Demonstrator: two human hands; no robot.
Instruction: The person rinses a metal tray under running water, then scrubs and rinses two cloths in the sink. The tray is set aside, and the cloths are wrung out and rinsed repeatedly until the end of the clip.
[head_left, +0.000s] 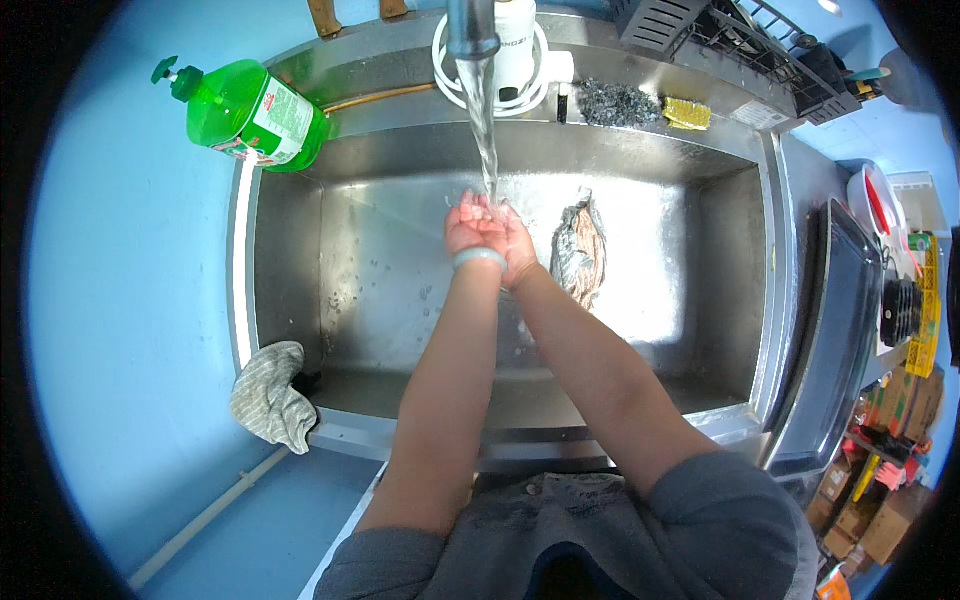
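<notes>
Water (484, 127) pours from a metal faucet (473, 34) onto my two hands, which are together, palms up, above a stainless steel sink basin (390, 247). My left hand (471, 225), with a pale bangle (480, 256) at its wrist, overlaps my right hand (519, 244). Both hold only water, fingers close together and slightly cupped. To their right a crumpled, wet grey and brown cloth (579, 251) lies on the basin floor.
A green soap bottle (240, 112) stands at the sink's back left corner; a striped cloth (274, 394) hangs over the front left corner. Behind the basin are a white hose (442, 75), steel wool (619, 103) and a yellow sponge (686, 114). A dark tray (832, 337) is at right.
</notes>
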